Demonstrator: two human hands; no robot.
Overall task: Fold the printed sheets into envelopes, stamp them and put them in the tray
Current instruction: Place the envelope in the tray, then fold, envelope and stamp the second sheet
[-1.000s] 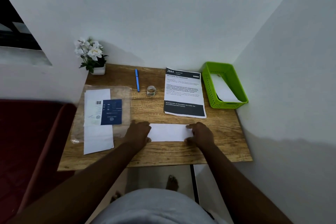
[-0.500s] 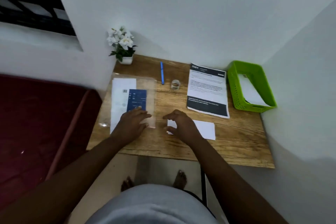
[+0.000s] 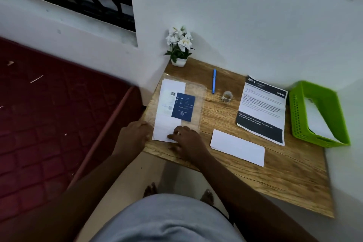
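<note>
Both hands sit at the near left corner of the small wooden desk (image 3: 245,179). Left hand (image 3: 135,133) curls on the near edge of a clear plastic sleeve (image 3: 198,104), right hand (image 3: 186,139) has its fingers down on the white envelope (image 3: 167,129) poking out of it; can't tell if it's actually pinching. Sleeve runs right along the desk's left edge. Folded white sheet (image 3: 237,147) lies flat mid-desk, bare woodgrain around it. Printed sheet (image 3: 263,108) is just beyond, next to the perforated green tray (image 3: 296,112) by the right wall.
</note>
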